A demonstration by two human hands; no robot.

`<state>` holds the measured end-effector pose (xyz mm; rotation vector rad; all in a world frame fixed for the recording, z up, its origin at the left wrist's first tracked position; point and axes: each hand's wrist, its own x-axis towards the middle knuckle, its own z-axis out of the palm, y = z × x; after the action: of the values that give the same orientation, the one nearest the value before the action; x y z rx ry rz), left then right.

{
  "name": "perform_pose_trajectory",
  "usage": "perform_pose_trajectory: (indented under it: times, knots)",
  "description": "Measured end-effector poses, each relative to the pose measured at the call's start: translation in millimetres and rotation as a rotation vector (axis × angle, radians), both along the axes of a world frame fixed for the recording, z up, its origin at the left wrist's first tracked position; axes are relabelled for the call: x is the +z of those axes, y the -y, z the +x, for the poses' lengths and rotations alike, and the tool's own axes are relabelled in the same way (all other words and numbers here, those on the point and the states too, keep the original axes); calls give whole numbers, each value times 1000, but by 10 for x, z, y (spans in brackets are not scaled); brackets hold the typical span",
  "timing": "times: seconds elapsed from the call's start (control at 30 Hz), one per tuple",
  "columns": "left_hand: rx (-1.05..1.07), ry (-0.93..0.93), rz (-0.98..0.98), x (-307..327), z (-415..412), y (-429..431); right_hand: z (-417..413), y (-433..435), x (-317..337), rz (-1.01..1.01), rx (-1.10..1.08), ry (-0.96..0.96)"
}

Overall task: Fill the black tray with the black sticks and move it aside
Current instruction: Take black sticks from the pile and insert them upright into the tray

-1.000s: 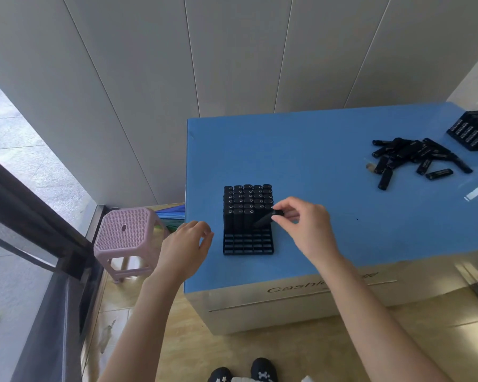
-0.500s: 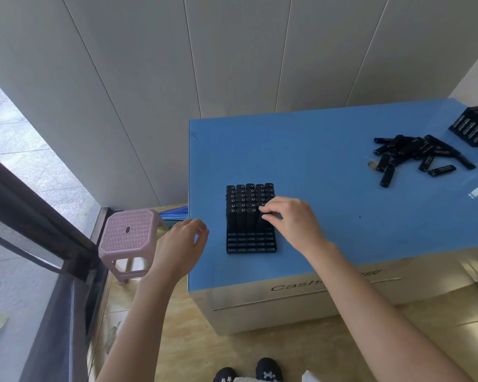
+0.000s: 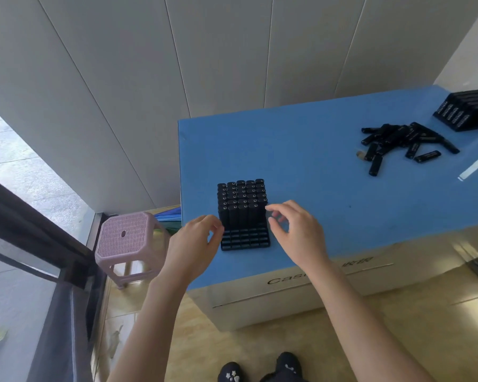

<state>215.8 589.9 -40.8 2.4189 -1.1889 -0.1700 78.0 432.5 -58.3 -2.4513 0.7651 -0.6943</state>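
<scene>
A black slotted tray (image 3: 244, 239) lies near the front left corner of the blue table top (image 3: 309, 161). Several rows of upright black sticks (image 3: 242, 204) fill its far part; the front rows of slots show empty. My left hand (image 3: 195, 245) hovers at the tray's left side with loosely curled fingers, holding nothing. My right hand (image 3: 294, 231) is at the tray's right side, fingers loosely bent and empty. A loose pile of black sticks (image 3: 398, 142) lies at the far right of the table.
Another black tray (image 3: 465, 110) sits at the table's far right corner. A white strip (image 3: 473, 168) lies near the right edge. A pink stool (image 3: 126, 239) stands on the floor left of the table, by a dark window frame. My shoes (image 3: 260, 370) show below.
My right hand set the stick it held into the tray and drew back to the tray's right side, empty. My left hand moved in to the tray's left side.
</scene>
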Motion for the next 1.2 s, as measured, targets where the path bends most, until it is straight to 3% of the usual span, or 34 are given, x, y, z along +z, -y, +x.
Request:
perform_pose_trajectory:
  times: [0.43, 0.7, 1.2]
  knots:
    - [-47, -7, -65, 6, -1260, 1250, -1428, 1093, 32, 48, -67, -106]
    - [-133, -65, -8, -119, -2064, 2092, -2325, 1844, -34, 71, -171, -128]
    - [-167, -39, -31, -110, -2128, 3965, -2518, 3518, 85, 40, -208, -167]
